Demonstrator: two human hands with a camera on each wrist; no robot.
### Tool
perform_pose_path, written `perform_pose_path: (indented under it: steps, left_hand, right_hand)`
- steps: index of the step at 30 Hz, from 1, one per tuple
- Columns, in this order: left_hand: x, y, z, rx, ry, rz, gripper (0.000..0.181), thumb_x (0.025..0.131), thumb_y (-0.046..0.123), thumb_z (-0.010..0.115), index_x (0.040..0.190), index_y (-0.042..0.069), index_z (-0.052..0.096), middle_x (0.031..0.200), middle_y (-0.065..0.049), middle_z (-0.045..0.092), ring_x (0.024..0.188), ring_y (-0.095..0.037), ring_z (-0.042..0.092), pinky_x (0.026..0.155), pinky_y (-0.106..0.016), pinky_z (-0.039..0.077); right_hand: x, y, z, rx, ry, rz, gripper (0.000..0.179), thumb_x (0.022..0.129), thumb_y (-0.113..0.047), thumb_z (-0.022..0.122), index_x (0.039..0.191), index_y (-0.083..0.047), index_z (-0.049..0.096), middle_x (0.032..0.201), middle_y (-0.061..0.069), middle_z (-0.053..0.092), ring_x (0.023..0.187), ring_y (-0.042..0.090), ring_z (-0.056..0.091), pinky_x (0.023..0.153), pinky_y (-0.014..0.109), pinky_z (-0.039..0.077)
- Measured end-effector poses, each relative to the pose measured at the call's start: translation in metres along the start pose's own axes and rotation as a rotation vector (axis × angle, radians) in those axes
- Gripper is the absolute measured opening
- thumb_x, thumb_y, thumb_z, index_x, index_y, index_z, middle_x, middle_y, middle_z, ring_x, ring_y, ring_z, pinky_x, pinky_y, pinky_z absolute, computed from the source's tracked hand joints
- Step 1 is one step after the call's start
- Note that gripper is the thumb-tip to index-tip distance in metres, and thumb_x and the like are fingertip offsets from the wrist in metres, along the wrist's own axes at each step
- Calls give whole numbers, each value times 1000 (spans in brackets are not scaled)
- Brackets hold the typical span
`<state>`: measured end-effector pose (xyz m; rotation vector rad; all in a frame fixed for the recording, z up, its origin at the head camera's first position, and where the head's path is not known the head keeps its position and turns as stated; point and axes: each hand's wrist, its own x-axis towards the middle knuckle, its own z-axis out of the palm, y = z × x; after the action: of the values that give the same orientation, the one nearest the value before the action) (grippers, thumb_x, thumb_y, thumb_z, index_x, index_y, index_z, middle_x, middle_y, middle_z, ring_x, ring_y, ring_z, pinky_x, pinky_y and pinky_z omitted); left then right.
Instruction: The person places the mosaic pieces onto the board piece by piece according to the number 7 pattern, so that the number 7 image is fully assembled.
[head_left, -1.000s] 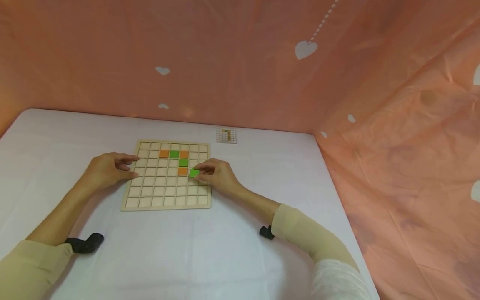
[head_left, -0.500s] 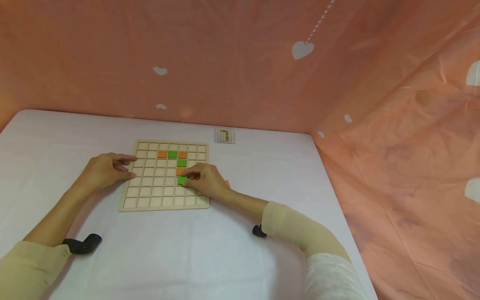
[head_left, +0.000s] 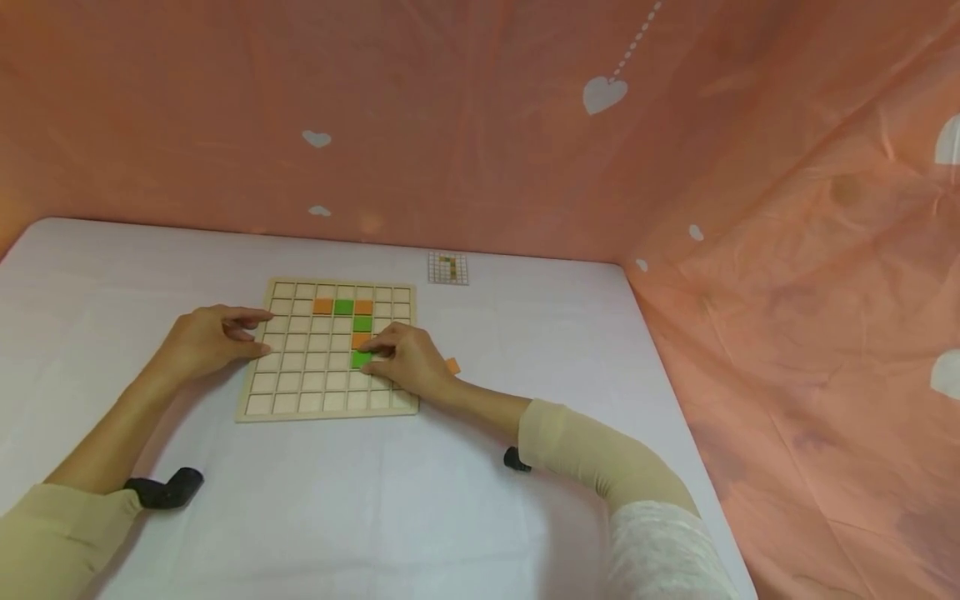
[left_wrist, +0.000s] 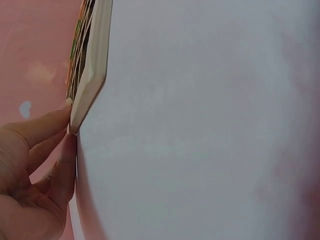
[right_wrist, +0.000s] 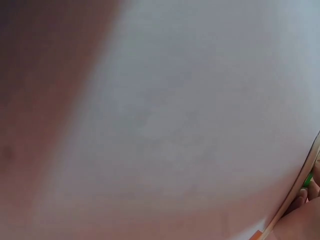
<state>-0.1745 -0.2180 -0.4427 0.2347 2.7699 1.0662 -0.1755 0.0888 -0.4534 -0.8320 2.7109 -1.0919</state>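
A wooden grid board lies on the white table, with orange and green square tiles in a row and a column that meet at a corner. My right hand pinches a green tile between finger and thumb, over the square just below an orange tile in the column. At the board's left edge, my left hand rests with its thumb and index fingertip apart and touching the rim. The left wrist view shows those fingertips right at the board's edge.
A loose orange tile lies on the table right of the board, partly behind the right hand. A small card with a printed grid lies beyond the board. An orange curtain with white hearts hangs behind and at the right.
The right hand moved left and slightly nearer with the green tile, from right of the orange tile to the square below it. The loose orange tile came into view. The left hand stayed put.
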Motion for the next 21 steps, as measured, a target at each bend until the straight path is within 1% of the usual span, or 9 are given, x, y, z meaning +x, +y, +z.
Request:
perform_pose_path:
  steps: [3,8,10,15,17,21]
  left_hand:
    - [0,0,0,-4,-2,-8,57,85,31,80,131,1,63,106,-24,69,97,-37,64,78,-46,44]
    - [-1,-2,-1,-5,-1,-23,58,85,30,80,132,0,62,117,-29,64,99,-39,63,81,-53,44]
    - [-2,-2,0,-6,0,-22,59,85,31,80,131,0,62,118,-29,64,99,-40,63,81,-53,45]
    - [-3,-2,1,-11,13,-22,58,84,31,81,130,1,63,111,-26,67,97,-37,64,78,-46,44]
    - [-3,-2,2,-15,10,-22,58,85,30,80,131,1,62,113,-26,66,99,-38,63,79,-48,45]
    - [-3,-1,1,-19,-3,-18,59,85,31,79,132,0,61,119,-29,63,102,-41,63,84,-56,44]
  right_hand:
    - [1,-1,0,-12,-1,-1,28,81,-20,84,107,-11,78,96,-2,68,80,2,56,70,12,46]
    - [2,-1,1,6,-5,5,28,82,-20,84,108,-10,77,96,-2,69,80,1,57,71,12,47]
    - [2,-1,0,27,-6,17,27,82,-19,83,108,-10,77,96,-2,70,80,1,58,71,12,47]
    - [0,-1,-1,64,-1,35,25,83,-15,82,107,-9,77,95,-3,70,79,0,59,71,13,48]
    - [0,0,-1,80,5,26,25,83,-14,82,106,-8,76,96,-3,71,80,0,59,72,13,49]
    - [0,1,0,107,13,9,23,83,-12,82,105,-7,76,97,-1,72,81,1,59,73,14,49]
